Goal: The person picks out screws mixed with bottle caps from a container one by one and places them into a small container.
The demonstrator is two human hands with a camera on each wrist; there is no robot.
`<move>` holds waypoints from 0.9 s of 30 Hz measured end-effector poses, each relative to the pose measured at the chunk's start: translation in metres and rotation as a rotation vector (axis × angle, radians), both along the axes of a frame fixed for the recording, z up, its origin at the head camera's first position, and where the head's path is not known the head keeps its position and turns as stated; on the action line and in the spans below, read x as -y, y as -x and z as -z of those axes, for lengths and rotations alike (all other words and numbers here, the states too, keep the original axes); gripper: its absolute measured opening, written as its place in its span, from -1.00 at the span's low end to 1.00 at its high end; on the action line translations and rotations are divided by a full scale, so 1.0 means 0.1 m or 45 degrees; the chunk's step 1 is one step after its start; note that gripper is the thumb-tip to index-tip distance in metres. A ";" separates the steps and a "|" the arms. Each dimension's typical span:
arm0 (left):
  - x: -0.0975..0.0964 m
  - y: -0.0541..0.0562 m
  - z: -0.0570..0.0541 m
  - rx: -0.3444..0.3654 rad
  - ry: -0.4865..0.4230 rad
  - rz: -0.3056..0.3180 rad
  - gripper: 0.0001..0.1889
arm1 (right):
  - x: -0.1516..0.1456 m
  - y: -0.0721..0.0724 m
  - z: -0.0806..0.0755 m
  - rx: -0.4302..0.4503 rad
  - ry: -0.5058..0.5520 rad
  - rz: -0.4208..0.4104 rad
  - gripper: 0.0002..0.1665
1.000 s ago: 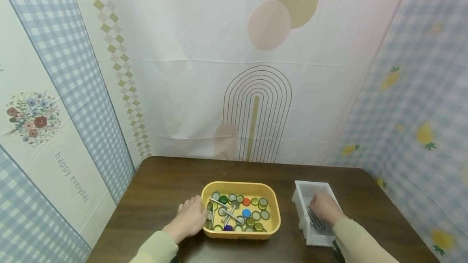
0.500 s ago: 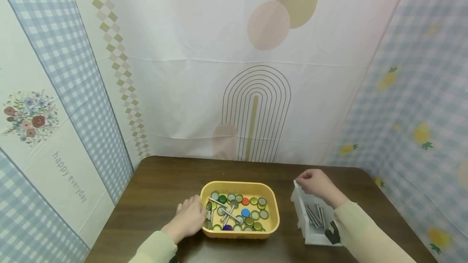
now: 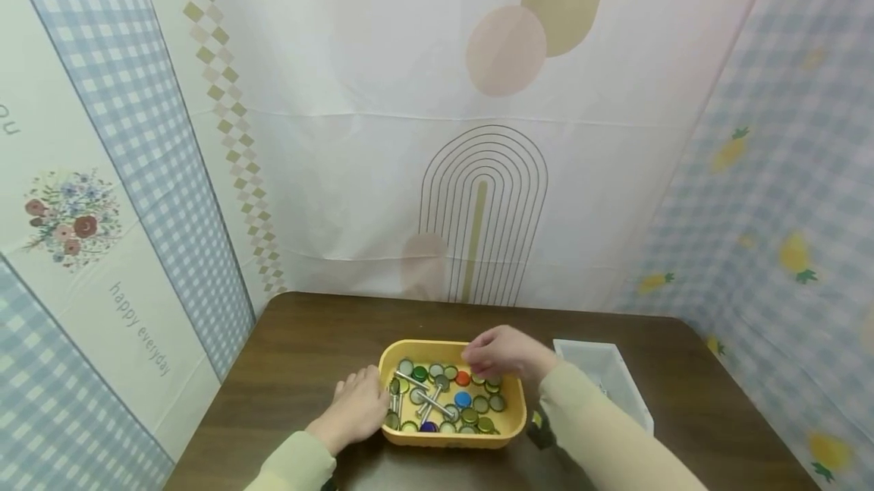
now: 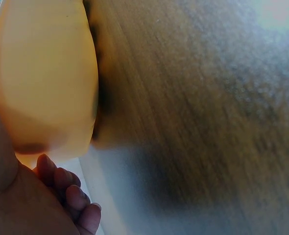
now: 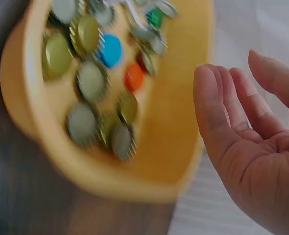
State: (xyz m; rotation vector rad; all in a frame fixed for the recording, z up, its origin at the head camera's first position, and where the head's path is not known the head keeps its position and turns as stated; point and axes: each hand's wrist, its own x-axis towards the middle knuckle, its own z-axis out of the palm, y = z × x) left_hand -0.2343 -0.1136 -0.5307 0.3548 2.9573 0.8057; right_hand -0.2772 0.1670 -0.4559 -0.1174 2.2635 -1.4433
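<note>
A yellow tub stands in front of me, holding bottle caps in several colours, among them a blue cap and an orange cap. Slim metal bolts lie across the caps. My left hand rests against the tub's left end; its loosely bent fingertips show past the wall in the left wrist view. Over the tub's far right part is my right hand, its thumb apart from the fingers and nothing seen between them.
Right of the tub stands a white plastic bin, partly covered by my right sleeve; most of its contents are hidden. Everything stands on a dark wooden table. A printed cloth hangs behind it, with checked cloth on both sides.
My right hand was down in the white bin, at the bolts there. It rose out and travelled left to the tub. My left hand has stayed at the tub's left end.
</note>
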 end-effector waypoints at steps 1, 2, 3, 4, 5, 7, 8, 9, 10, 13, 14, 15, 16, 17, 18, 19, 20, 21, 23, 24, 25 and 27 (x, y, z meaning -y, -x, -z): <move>-0.01 0.00 0.00 0.002 -0.001 0.001 -0.82 | 0.07 -0.01 0.04 -0.006 -0.017 -0.024 -0.69; -0.01 0.00 -0.01 0.002 -0.003 0.002 -0.82 | 0.14 -0.02 0.08 -0.010 -0.032 -0.042 -0.71; -0.01 0.00 -0.01 0.001 -0.003 0.003 -0.82 | 0.20 -0.03 0.11 -0.020 -0.047 -0.062 -0.74; -0.02 0.00 -0.01 0.000 -0.004 0.004 -0.82 | 0.26 -0.04 0.14 -0.035 -0.064 -0.082 -0.76; -0.02 0.00 -0.01 -0.002 -0.005 0.005 -0.82 | 0.31 -0.05 0.16 -0.041 -0.073 -0.101 -0.78; -0.02 0.00 -0.01 -0.005 -0.008 0.008 -0.82 | 0.38 -0.08 0.21 -0.049 -0.085 -0.123 -0.82; -0.02 0.00 -0.01 -0.007 -0.009 0.010 -0.83 | 0.42 -0.09 0.23 -0.052 -0.089 -0.130 -0.83; -0.02 0.00 -0.01 -0.009 -0.009 0.011 -0.83 | 0.44 -0.11 0.24 -0.056 -0.091 -0.139 -0.84; -0.02 0.00 0.00 -0.009 -0.010 0.010 -0.83 | 0.46 -0.12 0.25 -0.058 -0.089 -0.145 -0.84; -0.02 0.00 0.00 -0.011 -0.008 0.006 -0.83 | 0.51 -0.15 0.28 -0.087 -0.118 -0.155 -0.87; -0.02 0.00 0.00 -0.014 -0.010 0.002 -0.82 | 0.52 -0.16 0.29 -0.103 -0.137 -0.156 -0.88; -0.02 0.00 0.00 -0.017 -0.005 0.000 -0.82 | 0.54 -0.17 0.29 -0.120 -0.160 -0.156 -0.89; -0.02 0.00 0.00 -0.019 -0.007 -0.002 -0.81 | 0.55 -0.18 0.30 -0.135 -0.184 -0.153 -0.90; -0.02 0.00 0.00 -0.021 -0.006 -0.005 -0.81 | 0.56 -0.18 0.30 -0.152 -0.207 -0.151 -0.91; -0.02 0.00 0.00 -0.025 -0.005 -0.006 -0.81 | 0.57 -0.19 0.31 -0.163 -0.227 -0.149 -0.91; -0.02 0.00 0.00 -0.026 -0.001 -0.009 -0.81 | 0.58 -0.19 0.31 -0.171 -0.240 -0.145 -0.91; -0.02 0.00 0.00 -0.027 -0.004 -0.012 -0.81 | 0.59 -0.19 0.32 -0.175 -0.253 -0.143 -0.90; -0.02 0.00 0.00 -0.026 -0.002 -0.012 -0.81 | 0.60 -0.20 0.32 -0.176 -0.262 -0.141 -0.90; -0.02 0.00 0.00 -0.026 -0.005 -0.012 -0.81 | 0.61 -0.20 0.34 -0.184 -0.287 -0.140 -0.89; -0.02 0.01 -0.01 -0.025 -0.006 -0.010 -0.81 | 0.62 -0.20 0.34 -0.190 -0.299 -0.140 -0.88; -0.02 0.01 -0.01 -0.022 -0.005 -0.008 -0.81 | 0.63 -0.20 0.35 -0.195 -0.308 -0.139 -0.87; -0.02 0.01 -0.01 -0.017 -0.006 -0.007 -0.80 | 0.65 -0.20 0.37 -0.211 -0.322 -0.136 -0.82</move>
